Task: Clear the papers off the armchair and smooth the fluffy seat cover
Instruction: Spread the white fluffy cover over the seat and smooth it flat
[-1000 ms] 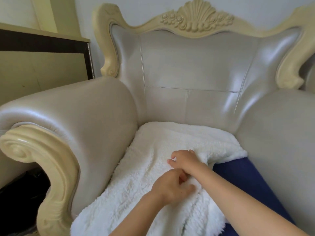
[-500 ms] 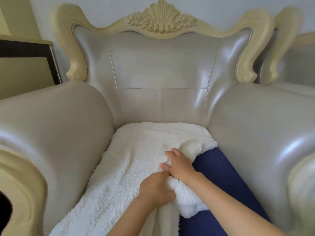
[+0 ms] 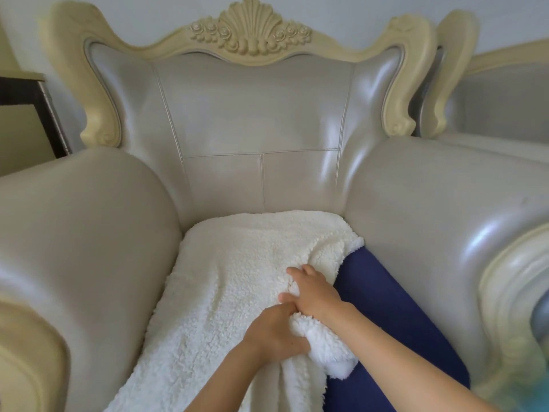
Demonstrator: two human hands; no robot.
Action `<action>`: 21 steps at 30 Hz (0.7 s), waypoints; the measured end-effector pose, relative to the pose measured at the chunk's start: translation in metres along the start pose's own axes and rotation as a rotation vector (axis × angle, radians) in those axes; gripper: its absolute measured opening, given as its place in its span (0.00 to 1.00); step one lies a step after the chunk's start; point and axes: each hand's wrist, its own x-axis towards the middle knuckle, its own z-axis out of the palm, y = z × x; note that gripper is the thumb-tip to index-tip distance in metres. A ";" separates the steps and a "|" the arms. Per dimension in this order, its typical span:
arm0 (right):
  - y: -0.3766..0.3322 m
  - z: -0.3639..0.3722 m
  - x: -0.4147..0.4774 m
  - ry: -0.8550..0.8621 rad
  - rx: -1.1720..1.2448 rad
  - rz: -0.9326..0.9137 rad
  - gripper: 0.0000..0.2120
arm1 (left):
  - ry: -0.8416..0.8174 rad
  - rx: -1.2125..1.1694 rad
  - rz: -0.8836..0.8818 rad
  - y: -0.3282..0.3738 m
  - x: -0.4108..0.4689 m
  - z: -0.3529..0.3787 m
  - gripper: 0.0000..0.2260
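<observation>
Two hands, left hand [image 3: 274, 331] and right hand [image 3: 316, 294], are clamped on bunched white fluffy seat cover [image 3: 237, 278] over blue cushion [image 3: 386, 307] in armchair [image 3: 252, 120]; no writing is legible.

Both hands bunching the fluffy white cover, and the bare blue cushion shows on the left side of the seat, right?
Not quite. The head view shows the bare blue seat cushion on the right side. Both the left hand and right hand do bunch the fluffy white seat cover.
</observation>
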 end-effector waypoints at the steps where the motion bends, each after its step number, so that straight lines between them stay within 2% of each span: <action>1: -0.002 0.000 -0.001 0.009 0.007 0.018 0.31 | -0.016 -0.001 0.006 -0.002 0.001 -0.001 0.24; 6: -0.011 0.007 -0.008 0.103 0.064 0.186 0.37 | -0.063 -0.025 0.054 -0.014 0.001 -0.003 0.25; 12: -0.016 0.008 -0.020 0.085 0.142 0.435 0.43 | -0.070 -0.058 0.102 -0.019 -0.001 -0.003 0.26; 15: -0.018 0.011 -0.034 0.113 0.259 0.510 0.43 | -0.045 -0.029 0.130 -0.019 -0.009 -0.001 0.26; 21: -0.015 0.013 -0.063 0.242 0.581 0.626 0.39 | -0.045 -0.037 0.159 -0.017 -0.022 0.006 0.16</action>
